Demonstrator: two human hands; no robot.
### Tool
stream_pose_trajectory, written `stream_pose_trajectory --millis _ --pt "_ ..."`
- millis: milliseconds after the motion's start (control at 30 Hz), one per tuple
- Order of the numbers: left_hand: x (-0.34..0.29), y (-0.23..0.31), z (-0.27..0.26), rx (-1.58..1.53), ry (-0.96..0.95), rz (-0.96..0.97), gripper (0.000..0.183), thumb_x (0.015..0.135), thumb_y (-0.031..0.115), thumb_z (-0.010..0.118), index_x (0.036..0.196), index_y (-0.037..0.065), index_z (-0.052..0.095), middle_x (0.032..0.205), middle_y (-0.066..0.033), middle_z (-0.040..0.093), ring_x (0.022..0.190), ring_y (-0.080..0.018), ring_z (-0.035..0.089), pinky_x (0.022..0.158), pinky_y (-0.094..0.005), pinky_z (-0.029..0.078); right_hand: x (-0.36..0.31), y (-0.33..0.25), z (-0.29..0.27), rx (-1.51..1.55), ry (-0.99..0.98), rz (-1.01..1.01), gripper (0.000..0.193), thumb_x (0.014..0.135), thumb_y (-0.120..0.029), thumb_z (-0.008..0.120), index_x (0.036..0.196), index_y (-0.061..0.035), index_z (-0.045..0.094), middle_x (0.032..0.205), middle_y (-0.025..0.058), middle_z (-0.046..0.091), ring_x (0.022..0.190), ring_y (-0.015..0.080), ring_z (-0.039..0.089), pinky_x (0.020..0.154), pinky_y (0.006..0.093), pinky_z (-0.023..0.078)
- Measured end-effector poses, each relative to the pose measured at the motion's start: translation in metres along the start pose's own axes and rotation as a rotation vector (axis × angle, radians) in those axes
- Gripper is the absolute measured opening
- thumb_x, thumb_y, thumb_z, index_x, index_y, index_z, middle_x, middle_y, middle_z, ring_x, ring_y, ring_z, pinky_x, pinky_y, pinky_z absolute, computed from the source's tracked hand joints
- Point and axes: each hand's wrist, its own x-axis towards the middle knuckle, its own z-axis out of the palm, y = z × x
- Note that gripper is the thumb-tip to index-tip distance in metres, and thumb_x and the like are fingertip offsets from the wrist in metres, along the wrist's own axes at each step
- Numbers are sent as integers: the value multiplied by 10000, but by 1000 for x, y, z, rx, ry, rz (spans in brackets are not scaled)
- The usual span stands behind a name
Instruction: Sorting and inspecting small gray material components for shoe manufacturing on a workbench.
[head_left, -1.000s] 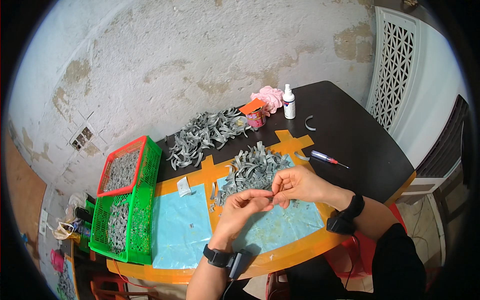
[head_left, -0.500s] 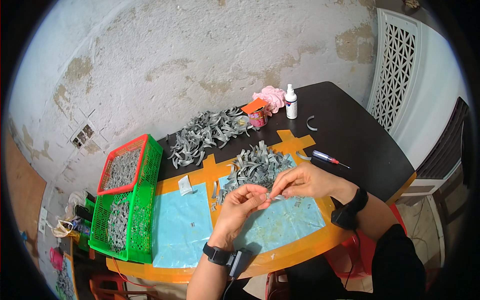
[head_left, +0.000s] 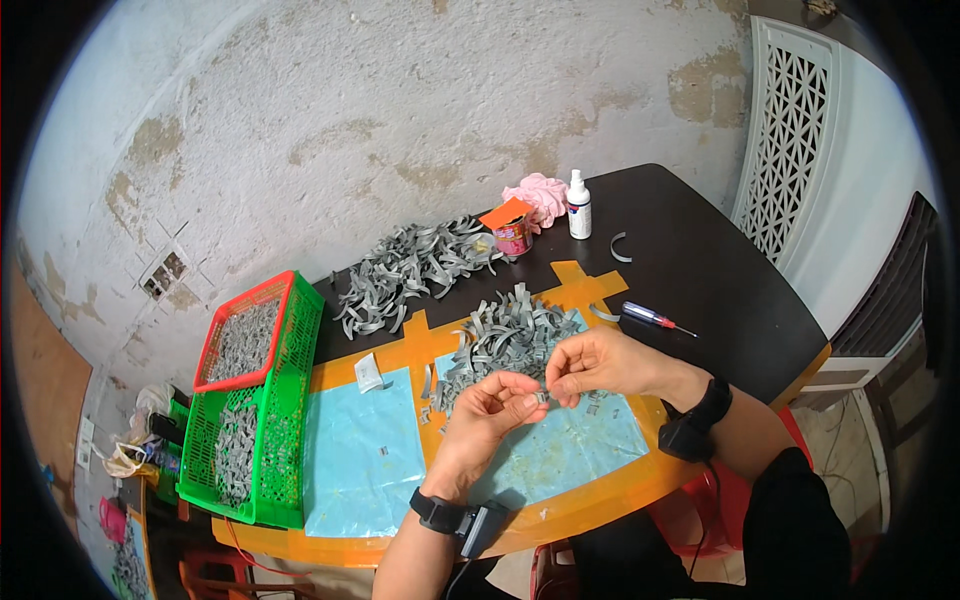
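My left hand (head_left: pixel 492 412) is closed, thumb and forefinger pinching a small grey piece (head_left: pixel 541 397). Right beside it, my right hand (head_left: pixel 612 364) is closed too, its fingertips meeting near that piece. Whatever those right fingers hold, if anything, is hidden or too small to name. Just beyond both hands lies a heap of curved grey strips (head_left: pixel 510 330), partly covered by my right hand. Both hands are above a light blue sheet (head_left: pixel 560 460) fixed with orange tape, where a few small grey bits are scattered.
A second heap of grey strips (head_left: pixel 415 270) lies farther back. Left stand a green basket (head_left: pixel 285 420) and a red-rimmed basket (head_left: pixel 208 352), both holding small grey pieces. A spray bottle (head_left: pixel 580 208), a tin (head_left: pixel 513 240), a pink cloth (head_left: pixel 540 195) and a screwdriver (head_left: pixel 650 316) occupy the dark table.
My fingertips have drawn slightly apart, and the pale sliver earlier under my right fingertips no longer shows. The small grey piece remains in my left hand.
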Motion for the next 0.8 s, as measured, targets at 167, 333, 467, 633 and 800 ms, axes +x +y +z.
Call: stream_pose_trajectory --millis 167,333,467,633,800 --pt "1 -4 1 -5 -8 24 110 869 8 617 974 31 598 899 -52 643 854 -134 644 799 -245 538 2 9 1 32 27 -10 127 869 -89 636 938 12 602 826 38 636 721 102 615 660 230 498" --pt "1 -5 2 -5 11 43 104 871 4 614 966 34 585 914 -49 633 846 -135 645 789 -235 539 3 13 2 39 43 -31 128 866 -94 644 933 7 606 812 29 630 704 94 601 645 222 489" --pt "2 -5 3 4 17 60 95 876 5 608 958 40 576 920 -48 630 838 -133 643 783 -235 537 5 17 2 18 68 -49 116 863 -92 646 920 3 611 795 24 626 696 86 590 636 221 482" --pt "2 -4 4 8 34 59 76 886 10 596 953 37 569 900 -45 631 830 -124 638 782 -233 531 5 17 4 -18 113 -67 78 873 -56 629 914 8 608 804 31 633 704 88 595 651 222 480" --pt "3 -6 2 -21 34 45 84 894 22 593 975 23 569 902 -58 633 831 -130 637 796 -241 522 6 18 10 13 167 -111 67 859 -43 636 904 4 619 822 31 627 713 83 588 634 221 480"
